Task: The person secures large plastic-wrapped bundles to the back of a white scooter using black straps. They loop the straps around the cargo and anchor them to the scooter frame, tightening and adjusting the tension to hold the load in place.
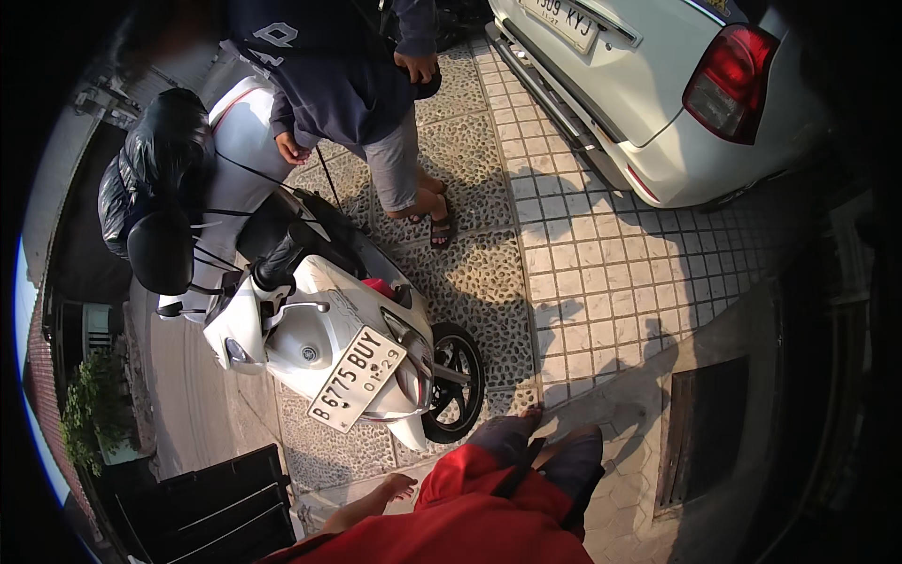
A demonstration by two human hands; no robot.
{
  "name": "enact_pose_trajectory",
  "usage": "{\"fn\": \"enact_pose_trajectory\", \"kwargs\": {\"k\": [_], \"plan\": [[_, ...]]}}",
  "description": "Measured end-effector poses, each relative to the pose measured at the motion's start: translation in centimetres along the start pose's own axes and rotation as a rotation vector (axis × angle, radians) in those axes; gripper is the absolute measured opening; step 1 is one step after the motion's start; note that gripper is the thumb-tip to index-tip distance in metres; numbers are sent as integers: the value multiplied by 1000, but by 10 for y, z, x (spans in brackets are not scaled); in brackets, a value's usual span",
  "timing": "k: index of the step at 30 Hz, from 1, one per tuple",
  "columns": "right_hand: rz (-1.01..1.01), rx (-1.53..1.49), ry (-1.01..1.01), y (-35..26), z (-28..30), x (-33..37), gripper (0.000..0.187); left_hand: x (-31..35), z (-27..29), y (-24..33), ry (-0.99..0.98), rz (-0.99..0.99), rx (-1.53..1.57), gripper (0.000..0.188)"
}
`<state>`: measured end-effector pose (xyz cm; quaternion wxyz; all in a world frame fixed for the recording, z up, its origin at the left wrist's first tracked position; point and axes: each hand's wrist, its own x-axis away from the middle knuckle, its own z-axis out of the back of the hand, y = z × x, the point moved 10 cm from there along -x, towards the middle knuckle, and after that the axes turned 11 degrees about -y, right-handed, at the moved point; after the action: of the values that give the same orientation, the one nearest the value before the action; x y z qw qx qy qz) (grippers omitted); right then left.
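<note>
My left hand (396,486) hangs at my left side with its fingers loosely apart, holding nothing. It is beside my red shirt (470,517). Just ahead of it stands a white motor scooter (310,324), leaning, with a licence plate (357,379) on its front and a black-spoked front wheel (455,381). A gap separates my hand from the scooter. My right hand does not show.
Beyond the scooter stands a person in a dark hoodie (329,75), grey shorts and sandals. A black plastic-wrapped bundle (160,155) is at left. A white car (648,113) is parked at right. Near my left hand is a black slatted panel (221,508).
</note>
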<state>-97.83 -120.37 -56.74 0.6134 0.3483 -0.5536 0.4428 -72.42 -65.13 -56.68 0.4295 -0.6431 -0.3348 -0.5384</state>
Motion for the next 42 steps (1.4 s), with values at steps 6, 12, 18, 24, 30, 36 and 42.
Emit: {"fn": "enact_pose_trajectory", "kwargs": {"k": [6,12,18,24,30,36,42], "plan": [[425,502,67,-405,130,-8,18,27,-61,22,174,-60,387,29],[1014,819,-48,-900,37,-21,26,0,-261,267,-46,-336,638,34],[1293,1173,-369,-1107,-264,123,27,42,-334,442,4,-456,734,28],[1491,1446,-796,-1092,-496,230,32,14,-243,477,69,-340,1257,24],[1201,1897,-1028,-1037,-624,246,34,92,-25,624,273,-746,1544,15],[944,2150,-1065,-1031,-721,218,32,197,89,685,367,-988,1746,32],[824,2387,-1126,-1020,-835,139,28,146,8,670,482,-652,2330,30]]}}
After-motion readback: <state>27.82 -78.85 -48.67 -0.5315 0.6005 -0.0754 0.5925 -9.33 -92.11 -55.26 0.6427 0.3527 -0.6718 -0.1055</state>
